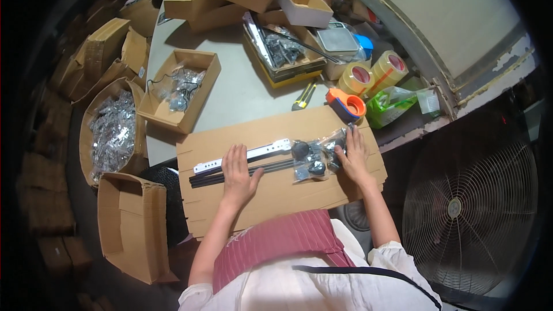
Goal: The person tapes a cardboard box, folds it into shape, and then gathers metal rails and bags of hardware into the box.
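A flat piece of cardboard [276,207] lies in front of me with a row of parts on it. My left hand [237,174] rests flat, fingers stretched and thumb out, across a white perforated metal strip [268,150] and several thin black rods [276,167]. To the right of these sits a clear plastic bag [311,164] of black parts, one of them round. My right hand [354,158] lies at the bag's right end, fingers stretched and thumb apart, touching the plastic. Part of the strip and rods is hidden under my left hand.
Beyond the cardboard are a yellow-black utility knife [303,97], an orange tape dispenser [347,105], tape rolls [389,66] and a box of bagged parts [282,52]. An open box [154,109] stands left. A large fan [469,213] is at right.
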The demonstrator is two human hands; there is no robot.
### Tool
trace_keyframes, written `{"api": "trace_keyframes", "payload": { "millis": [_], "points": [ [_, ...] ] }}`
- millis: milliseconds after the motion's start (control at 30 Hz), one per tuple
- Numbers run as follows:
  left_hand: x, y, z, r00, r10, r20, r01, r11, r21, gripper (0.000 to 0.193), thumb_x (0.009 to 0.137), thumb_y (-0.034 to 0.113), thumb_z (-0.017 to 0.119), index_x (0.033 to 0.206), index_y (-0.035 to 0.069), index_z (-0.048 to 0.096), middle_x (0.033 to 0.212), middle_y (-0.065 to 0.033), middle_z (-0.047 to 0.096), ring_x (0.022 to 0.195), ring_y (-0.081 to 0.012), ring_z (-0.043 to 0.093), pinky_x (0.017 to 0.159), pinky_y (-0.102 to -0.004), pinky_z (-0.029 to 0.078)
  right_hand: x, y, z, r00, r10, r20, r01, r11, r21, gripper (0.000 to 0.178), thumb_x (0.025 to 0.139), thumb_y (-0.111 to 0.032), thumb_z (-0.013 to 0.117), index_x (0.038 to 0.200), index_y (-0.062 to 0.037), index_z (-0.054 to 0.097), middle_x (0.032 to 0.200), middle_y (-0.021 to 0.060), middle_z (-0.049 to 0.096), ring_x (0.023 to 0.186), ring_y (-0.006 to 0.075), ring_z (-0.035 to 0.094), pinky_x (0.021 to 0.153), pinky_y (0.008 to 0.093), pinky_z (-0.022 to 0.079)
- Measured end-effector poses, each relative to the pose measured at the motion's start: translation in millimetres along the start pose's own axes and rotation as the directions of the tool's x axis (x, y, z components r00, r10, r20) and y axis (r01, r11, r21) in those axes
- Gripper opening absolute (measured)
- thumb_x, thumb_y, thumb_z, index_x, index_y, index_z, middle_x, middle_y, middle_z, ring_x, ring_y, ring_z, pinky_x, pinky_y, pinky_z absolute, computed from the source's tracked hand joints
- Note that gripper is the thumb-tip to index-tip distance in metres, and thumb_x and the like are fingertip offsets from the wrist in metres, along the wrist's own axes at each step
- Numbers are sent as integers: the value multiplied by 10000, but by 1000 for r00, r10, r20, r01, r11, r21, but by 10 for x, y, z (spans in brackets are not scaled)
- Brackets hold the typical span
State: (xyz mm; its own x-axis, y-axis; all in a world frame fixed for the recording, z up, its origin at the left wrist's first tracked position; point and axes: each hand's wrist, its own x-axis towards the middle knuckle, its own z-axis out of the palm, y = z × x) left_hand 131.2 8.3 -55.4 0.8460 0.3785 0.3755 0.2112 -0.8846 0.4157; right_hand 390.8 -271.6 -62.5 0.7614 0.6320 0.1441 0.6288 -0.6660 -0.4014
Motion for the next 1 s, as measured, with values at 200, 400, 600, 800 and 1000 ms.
{"api": "trace_keyframes", "payload": {
  "millis": [200, 400, 600, 800, 1000],
  "points": [
    [24, 9, 15, 1000, 13, -8, -13, 1000, 10, 785, 912, 264, 723, 1481, -120, 341, 1509, -300, 390, 1473, -431, 288, 1208, -561, 178, 61, -353, 21, 997, 50, -52, -60, 974, -218, 728, 988, -523, 566, 1559, -103, 401, 1666, 174, 264, 1535, 419, 177, 1181, 619, 141],
    [5, -23, 38, 1000, 5, -5, -5, 999, 35, 785, 918, 260, 715, 1485, -127, 333, 1520, -305, 381, 1477, -430, 287, 1203, -565, 179, 7, -959, -7, 930, -355, -94, 331, 921, -206, 657, 981, -453, 593, 1532, -125, 448, 1631, 177, 333, 1531, 396, 222, 1206, 644, 98],
    [9, -32, 40, 999, -26, 20, 24, 996, 89, 754, 931, 283, 697, 1475, -123, 368, 1530, -308, 372, 1478, -432, 290, 1204, -563, 176, 37, -1086, 170, 943, -332, 11, 321, 903, -285, 550, 970, -349, 605, 1503, -266, 498, 1518, 184, 486, 1434, 399, 419, 1221, 636, 91],
    [50, 2, 52, 1000, -16, 27, 13, 992, 122, 719, 942, 317, 668, 1464, -102, 406, 1504, -293, 405, 1460, -411, 320, 1201, -558, 186, 36, -983, 211, 968, -237, -79, 218, 956, -199, 513, 976, -307, 594, 1475, -230, 509, 1441, 188, 541, 1357, 400, 468, 1201, 645, 146],
    [77, 14, 29, 998, -16, 65, 4, 983, 184, 699, 953, 319, 641, 1477, -76, 401, 1503, -257, 407, 1458, -388, 317, 1205, -561, 178, 116, -995, 249, 973, -219, -72, 201, 958, -203, 561, 950, -370, 627, 1420, -92, 498, 1392, 215, 542, 1363, 407, 453, 1189, 663, 166]
  ]
}}
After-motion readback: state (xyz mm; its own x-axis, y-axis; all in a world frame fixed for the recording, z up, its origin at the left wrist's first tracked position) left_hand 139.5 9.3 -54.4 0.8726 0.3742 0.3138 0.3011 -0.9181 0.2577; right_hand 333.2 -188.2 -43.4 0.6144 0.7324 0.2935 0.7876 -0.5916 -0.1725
